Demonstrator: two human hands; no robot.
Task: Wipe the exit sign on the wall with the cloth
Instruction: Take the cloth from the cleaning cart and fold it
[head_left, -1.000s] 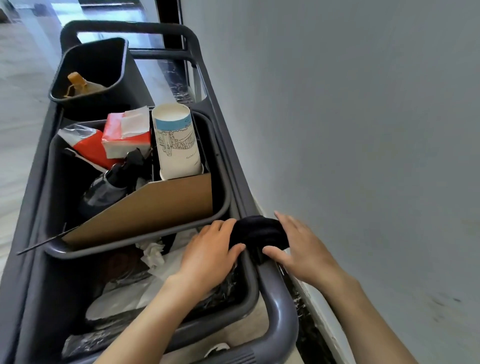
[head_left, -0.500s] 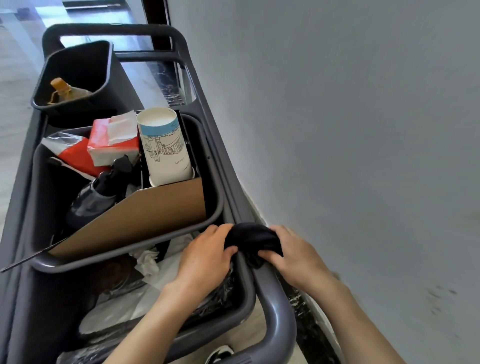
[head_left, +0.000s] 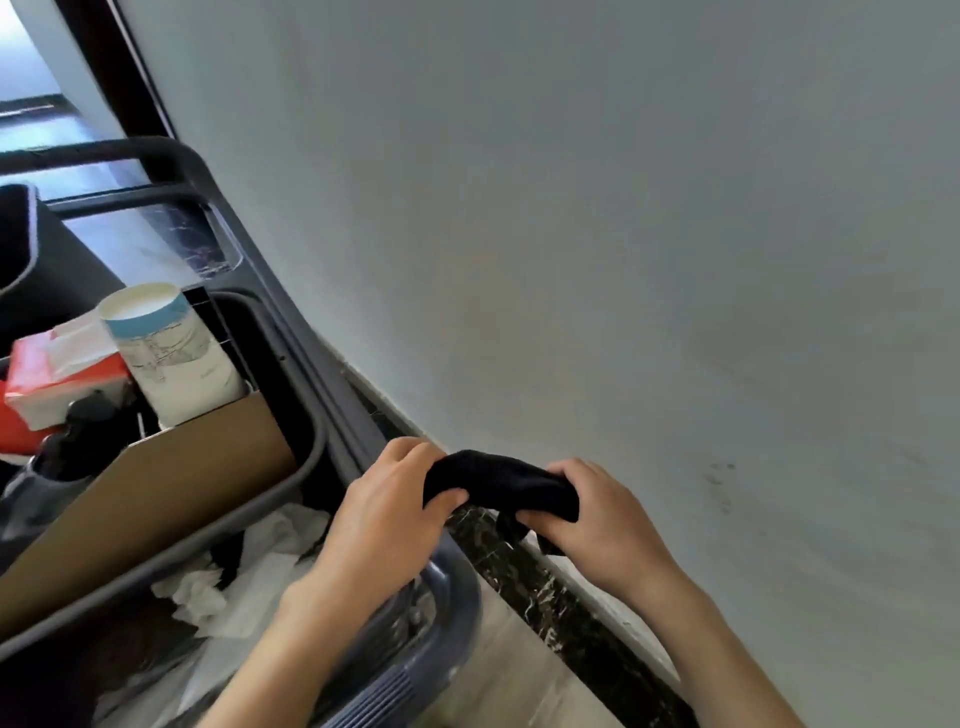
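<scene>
A dark, bunched-up cloth (head_left: 501, 483) is held between both my hands, lifted just off the cart's right rail and close to the wall. My left hand (head_left: 387, 512) grips its left end with thumb and fingers. My right hand (head_left: 597, 525) grips its right end, with a bit of cloth hanging below the fingers. The pale grey wall (head_left: 623, 234) fills the right and upper part of the view. No exit sign is in view.
A grey cleaning cart (head_left: 332, 379) stands at my left along the wall, its bin holding a paper cup (head_left: 166, 353), a red tissue pack (head_left: 57, 374), a cardboard sheet (head_left: 156, 493) and a spray bottle (head_left: 57, 457). Crumpled paper (head_left: 249, 566) lies in the near bin. A dark marble skirting (head_left: 545, 597) runs along the wall's foot.
Both hands have lifted the cloth off the cart rail and moved it right toward the wall. My view has swung right and up, so less of the cart shows.
</scene>
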